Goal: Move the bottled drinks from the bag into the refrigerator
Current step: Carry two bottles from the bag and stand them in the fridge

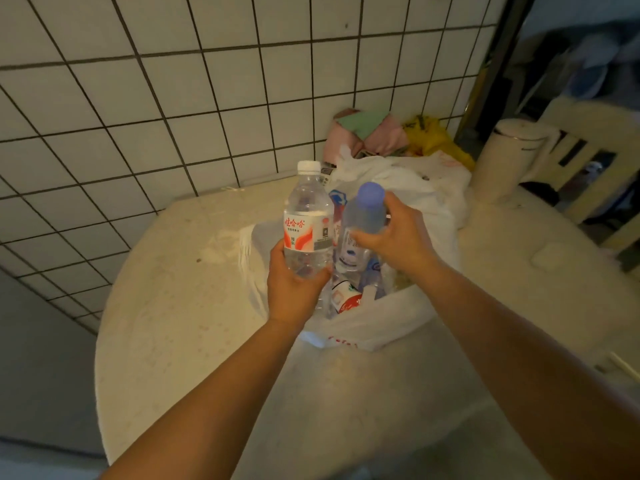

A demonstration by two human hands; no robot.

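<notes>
Over a round table (180, 323), left hand (294, 289) grips a red-labelled 娃哈哈 bottle (307, 220), right hand (398, 233) grips a blue-capped bottle (362, 220).

You've got a round, pale table (180, 323) shoved right up against a wall of white tiles (156, 98) with dark grout. At the back of the table there's a pink and green bundle of cloth (363, 133), with a crumpled yellow plastic bag (433, 136) just beside it. Off to your right stands a cream kettle (509, 157), upright, near the table's edge. Behind that, a pale chair (588, 161).
</notes>
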